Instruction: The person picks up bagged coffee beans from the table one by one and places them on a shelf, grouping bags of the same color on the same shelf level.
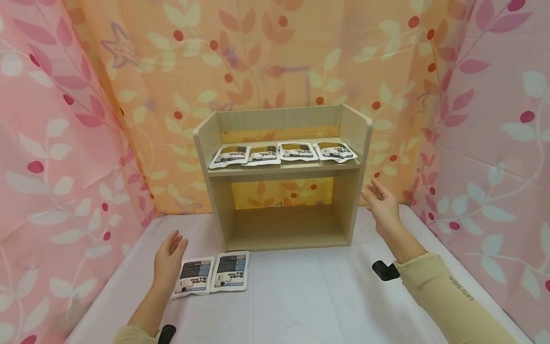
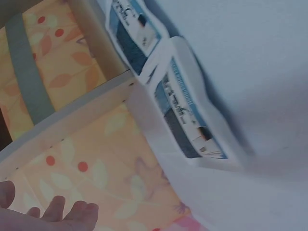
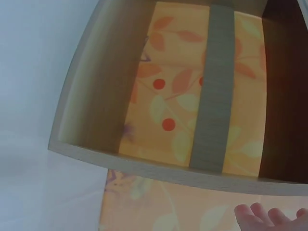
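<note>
Left hand: palm up, fingers relaxed and slightly spread; grip wide, holding nothing; hovering just left of the two pouches on the surface.
Right hand: raised beside the right wall of the shelf unit, fingers loose and apart; grip wide, holding nothing.
Near pouches: two flat, soft-edged sachets, white border, dark blue-grey printed panels; lying side by side, edges touching, on the surface just in front of the shelf unit's left corner.
Upper pouches: four flat sachets of the same shape, brown and white print; lying in a row on the upper shelf, neighbours slightly overlapping.
Shelf unit: pale wood-grain boards, boxy, open front, two levels, one narrow strip across the back.
Surface: smooth white cloth, faint creases.
Backdrop: thin draped fabric, orange behind and pink at the sides, leaf and berry print.
Sleeves: beige, stretchy knit.
</note>
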{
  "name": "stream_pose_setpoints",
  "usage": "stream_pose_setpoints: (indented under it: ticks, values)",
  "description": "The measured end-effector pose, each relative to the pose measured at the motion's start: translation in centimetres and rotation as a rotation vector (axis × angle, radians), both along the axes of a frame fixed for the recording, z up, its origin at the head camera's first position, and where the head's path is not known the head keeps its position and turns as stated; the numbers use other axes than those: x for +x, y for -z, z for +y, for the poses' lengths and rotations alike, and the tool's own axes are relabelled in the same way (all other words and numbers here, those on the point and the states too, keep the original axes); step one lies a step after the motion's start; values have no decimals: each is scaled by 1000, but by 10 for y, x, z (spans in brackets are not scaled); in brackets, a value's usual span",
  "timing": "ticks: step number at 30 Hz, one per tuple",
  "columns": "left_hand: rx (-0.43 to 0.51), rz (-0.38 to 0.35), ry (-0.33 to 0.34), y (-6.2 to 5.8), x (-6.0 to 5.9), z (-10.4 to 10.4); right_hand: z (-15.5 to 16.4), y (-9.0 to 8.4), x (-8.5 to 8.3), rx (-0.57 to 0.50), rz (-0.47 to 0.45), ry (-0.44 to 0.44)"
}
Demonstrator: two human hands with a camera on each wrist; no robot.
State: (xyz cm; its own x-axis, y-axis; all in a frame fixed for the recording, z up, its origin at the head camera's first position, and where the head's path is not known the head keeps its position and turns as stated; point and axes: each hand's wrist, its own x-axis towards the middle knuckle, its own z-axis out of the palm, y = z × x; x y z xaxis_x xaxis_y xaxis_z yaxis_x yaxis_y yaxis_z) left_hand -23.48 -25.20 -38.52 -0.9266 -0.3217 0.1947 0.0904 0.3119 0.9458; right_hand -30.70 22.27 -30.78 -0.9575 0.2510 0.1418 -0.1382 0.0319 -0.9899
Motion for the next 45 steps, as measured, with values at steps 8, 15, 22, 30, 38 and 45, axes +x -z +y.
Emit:
stream_pose_setpoints:
  ticks: [8, 15, 22, 30, 38, 45]
  values:
    - [-24, -77, 5, 17, 8, -5, 2, 8, -9, 7, -9, -88]
    - [-33, -149, -29, 33, 17, -15, 0, 17, -13, 7, -44, -121]
    - [-15, -218, -59, 47, 23, -27, -4, 23, -17, -3, -35, -107]
    - [-34, -269, -82, 59, 23, -32, -3, 26, -23, 9, -27, -80]
    - [-62, -325, -132, 65, 24, -32, -4, 36, -39, -5, 38, -43]
    - [-134, -366, -116, 70, 31, -37, -3, 47, -52, 126, 109, 16]
